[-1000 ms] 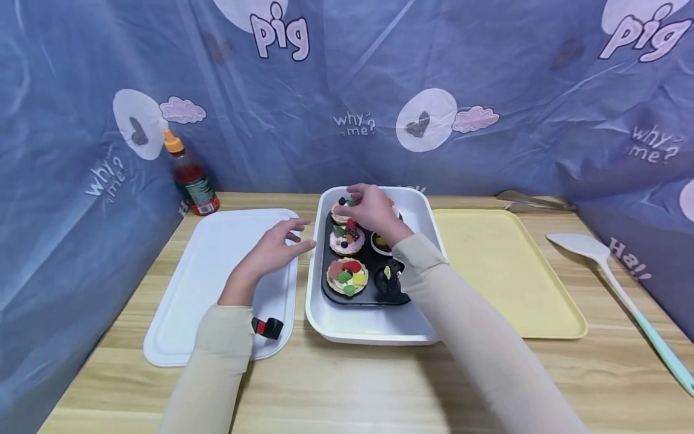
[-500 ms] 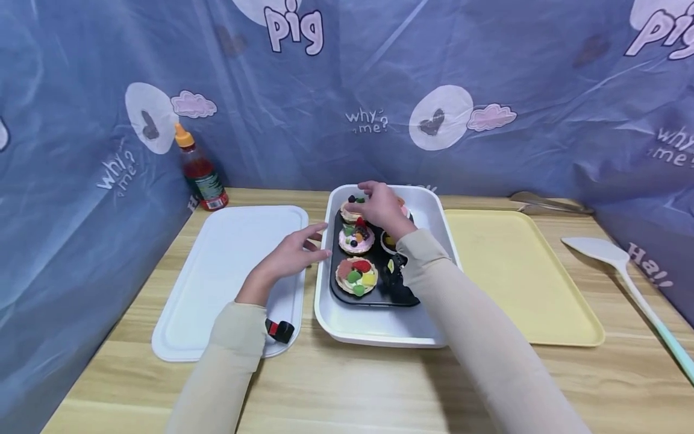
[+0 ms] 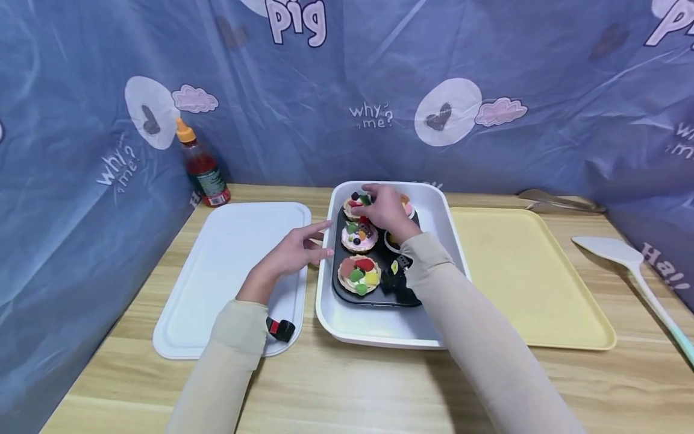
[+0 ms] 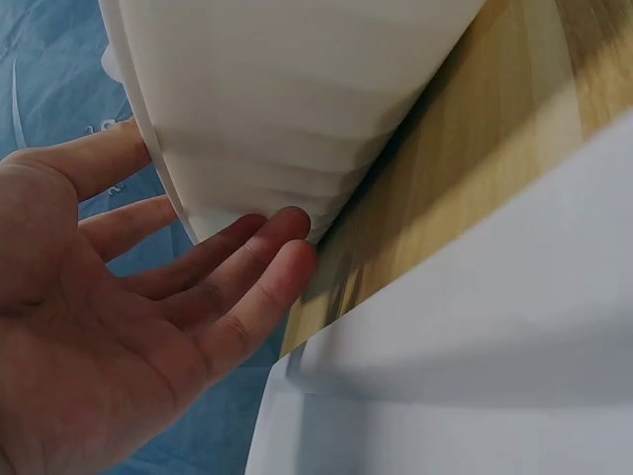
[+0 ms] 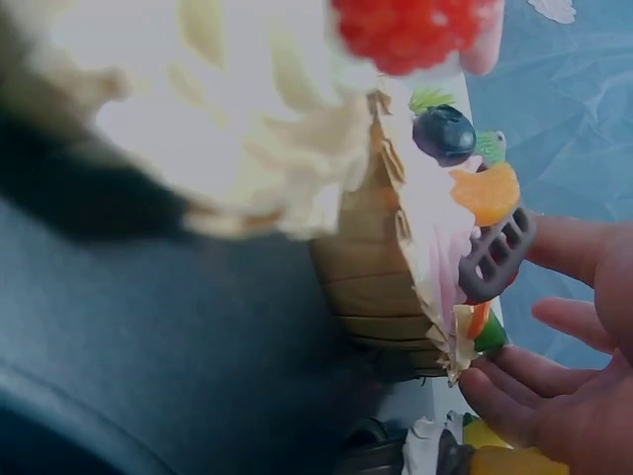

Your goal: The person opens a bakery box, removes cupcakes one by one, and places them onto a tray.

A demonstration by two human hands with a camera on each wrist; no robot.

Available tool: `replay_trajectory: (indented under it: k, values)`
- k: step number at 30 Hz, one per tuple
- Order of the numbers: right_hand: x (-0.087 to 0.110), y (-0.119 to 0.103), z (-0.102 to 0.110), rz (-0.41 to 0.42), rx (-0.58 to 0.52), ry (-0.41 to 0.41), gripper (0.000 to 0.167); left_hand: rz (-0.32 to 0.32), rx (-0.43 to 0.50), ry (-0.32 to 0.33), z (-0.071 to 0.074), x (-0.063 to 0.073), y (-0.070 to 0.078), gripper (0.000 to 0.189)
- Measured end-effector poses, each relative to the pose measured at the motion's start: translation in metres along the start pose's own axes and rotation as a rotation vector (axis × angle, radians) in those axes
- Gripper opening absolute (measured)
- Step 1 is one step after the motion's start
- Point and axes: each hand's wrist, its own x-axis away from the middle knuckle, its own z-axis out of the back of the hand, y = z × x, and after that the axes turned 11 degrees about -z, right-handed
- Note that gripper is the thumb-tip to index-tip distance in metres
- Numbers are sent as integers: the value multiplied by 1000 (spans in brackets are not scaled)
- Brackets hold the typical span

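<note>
A dark muffin tin [image 3: 374, 296] holding several fruit tarts sits inside a white basin [image 3: 379, 334]. My right hand [image 3: 391, 212] is over the back of the tin, thumb and fingers spread around the back-left tart [image 3: 353, 211]. Behind it, in the left column, come a pink-cream tart [image 3: 359, 236] and a front tart [image 3: 359, 275] with red, green and yellow fruit. The right wrist view has the fingers loose beside a tart [image 5: 376, 282] topped with a blueberry and an orange piece. With its fingers relaxed, my left hand [image 3: 290, 253] touches the basin's left rim and outer wall.
To the left lies a white tray [image 3: 228, 259], to the right a yellow tray [image 3: 520, 271]. A white spoon with a mint handle [image 3: 631, 258] rests beyond it. Metal tongs [image 3: 561, 201] are at the back right, and a red sauce bottle [image 3: 205, 172] stands back left.
My left hand has come right, up to the basin's rim. My right hand stays over the back-left tart. The head view has shifted slightly.
</note>
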Motion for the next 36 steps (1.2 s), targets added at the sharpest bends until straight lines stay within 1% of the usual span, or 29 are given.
replay_trajectory:
  k: [6, 12, 14, 18, 21, 24, 31, 36]
  values:
    - [-2, 1, 1, -33, 2, -12, 66, 9, 48, 16, 0, 0, -3, 67]
    - [-2, 0, -2, -21, 33, -8, 64, 43, 100, 41, 1, 0, -8, 68]
    - [-1, -1, -4, -18, 35, 0, 63, 46, 114, 41, 1, 0, -9, 67]
    - [0, 0, -4, -17, 16, 24, 61, 50, 130, 40, 1, -2, -10, 67]
    - [1, 1, -5, -27, -15, 45, 61, 53, 125, 39, 0, -4, -10, 67]
    - [2, 0, -6, -27, -20, 70, 61, 59, 119, 37, 0, -5, -10, 66]
    - [6, -2, -13, -7, 47, 148, 58, 71, 146, 35, 0, -4, -10, 66]
    - [7, -4, -15, -5, 97, 177, 60, 66, 168, 32, 2, -3, -8, 67]
